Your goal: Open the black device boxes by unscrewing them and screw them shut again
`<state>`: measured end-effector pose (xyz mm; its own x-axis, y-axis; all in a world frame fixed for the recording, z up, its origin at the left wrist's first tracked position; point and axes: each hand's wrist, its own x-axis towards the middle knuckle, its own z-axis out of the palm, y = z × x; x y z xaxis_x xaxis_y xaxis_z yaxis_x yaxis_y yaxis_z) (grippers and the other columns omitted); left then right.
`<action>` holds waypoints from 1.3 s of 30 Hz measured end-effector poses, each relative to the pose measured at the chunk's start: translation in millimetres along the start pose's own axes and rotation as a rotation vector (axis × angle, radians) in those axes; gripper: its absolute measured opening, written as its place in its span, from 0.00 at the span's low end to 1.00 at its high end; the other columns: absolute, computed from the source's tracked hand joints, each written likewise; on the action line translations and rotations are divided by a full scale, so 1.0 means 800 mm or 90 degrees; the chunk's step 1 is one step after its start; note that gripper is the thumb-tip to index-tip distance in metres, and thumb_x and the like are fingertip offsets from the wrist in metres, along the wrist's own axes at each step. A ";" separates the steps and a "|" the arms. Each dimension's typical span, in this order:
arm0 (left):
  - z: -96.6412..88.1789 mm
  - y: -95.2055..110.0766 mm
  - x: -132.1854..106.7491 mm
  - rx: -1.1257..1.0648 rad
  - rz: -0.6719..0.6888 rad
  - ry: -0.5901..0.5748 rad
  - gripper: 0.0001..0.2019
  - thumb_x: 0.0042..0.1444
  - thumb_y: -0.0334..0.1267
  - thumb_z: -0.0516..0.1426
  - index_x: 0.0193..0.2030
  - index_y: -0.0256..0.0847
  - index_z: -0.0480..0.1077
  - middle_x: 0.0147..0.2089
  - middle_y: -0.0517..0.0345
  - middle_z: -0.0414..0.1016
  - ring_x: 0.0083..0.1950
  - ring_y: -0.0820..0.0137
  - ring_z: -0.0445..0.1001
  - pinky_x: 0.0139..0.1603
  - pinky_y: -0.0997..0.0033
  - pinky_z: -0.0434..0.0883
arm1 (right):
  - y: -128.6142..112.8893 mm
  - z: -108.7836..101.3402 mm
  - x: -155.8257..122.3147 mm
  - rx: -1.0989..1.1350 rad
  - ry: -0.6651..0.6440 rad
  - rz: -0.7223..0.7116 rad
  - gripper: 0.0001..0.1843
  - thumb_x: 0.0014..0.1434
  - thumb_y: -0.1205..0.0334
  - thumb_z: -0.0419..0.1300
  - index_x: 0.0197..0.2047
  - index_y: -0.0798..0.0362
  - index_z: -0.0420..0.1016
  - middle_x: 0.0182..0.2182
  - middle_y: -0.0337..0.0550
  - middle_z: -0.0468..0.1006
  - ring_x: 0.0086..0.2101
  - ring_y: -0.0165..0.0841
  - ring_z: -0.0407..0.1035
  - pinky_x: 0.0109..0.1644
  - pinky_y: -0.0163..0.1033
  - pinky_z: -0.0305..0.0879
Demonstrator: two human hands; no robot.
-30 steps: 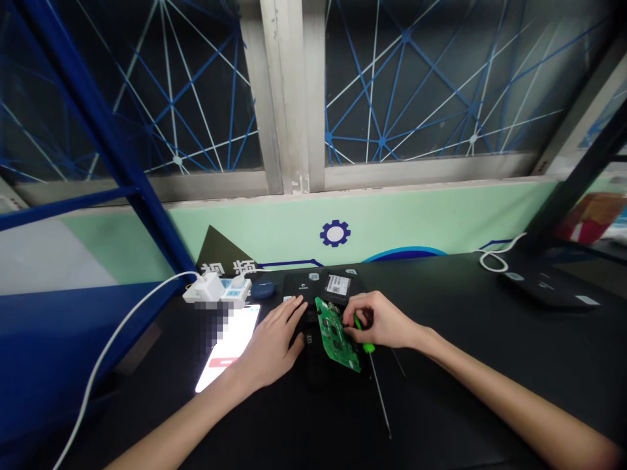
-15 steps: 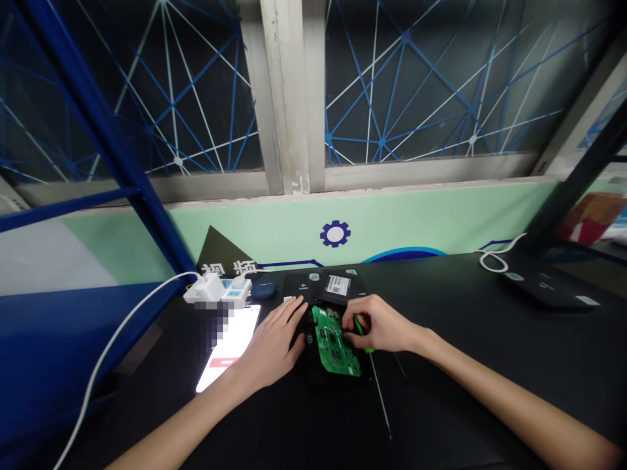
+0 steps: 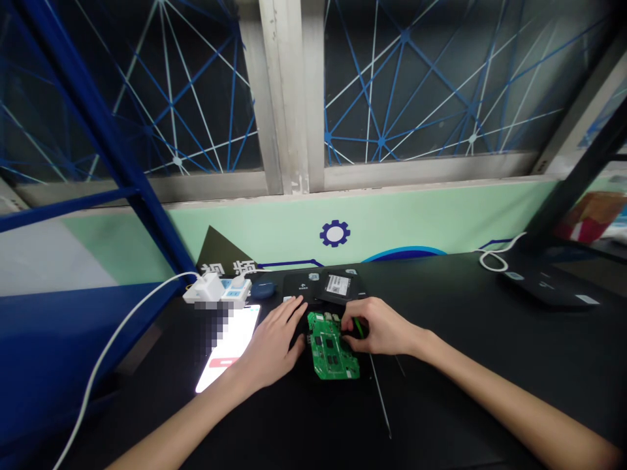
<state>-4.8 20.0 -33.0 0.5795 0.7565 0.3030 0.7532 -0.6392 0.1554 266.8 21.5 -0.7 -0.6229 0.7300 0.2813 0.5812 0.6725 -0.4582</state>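
A green circuit board (image 3: 330, 348) lies nearly flat on a black device case in the middle of the black table (image 3: 465, 339). My right hand (image 3: 379, 326) is curled at the board's right edge, fingertips on it, with a green-handled screwdriver (image 3: 371, 365) tucked in the palm and its long shaft pointing towards me. My left hand (image 3: 272, 346) rests flat with fingers stretched out, just left of the board, on the black case.
A lit phone (image 3: 229, 346) lies left of my left hand. Behind it sit a white power strip (image 3: 215, 289) with a white cable, a dark blue pouch (image 3: 263, 288) and two black covers (image 3: 326, 285). Another black device (image 3: 546, 287) lies far right.
The circuit board, tilted up on its edge a second ago, has been lowered to the left until it lies nearly flat. My right hand followed it down; my left hand stayed put.
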 end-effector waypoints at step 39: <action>0.002 0.000 -0.001 0.002 0.001 0.014 0.24 0.70 0.41 0.45 0.71 0.48 0.52 0.73 0.57 0.53 0.72 0.60 0.53 0.69 0.54 0.59 | 0.002 0.003 0.000 -0.100 -0.016 0.003 0.02 0.50 0.66 0.64 0.30 0.52 0.74 0.30 0.37 0.76 0.28 0.29 0.68 0.32 0.34 0.56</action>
<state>-4.5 19.8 -34.8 0.5736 0.7523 0.3241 0.7535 -0.6397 0.1513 266.6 22.3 -3.2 -0.6315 0.7312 0.2579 0.6575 0.6813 -0.3217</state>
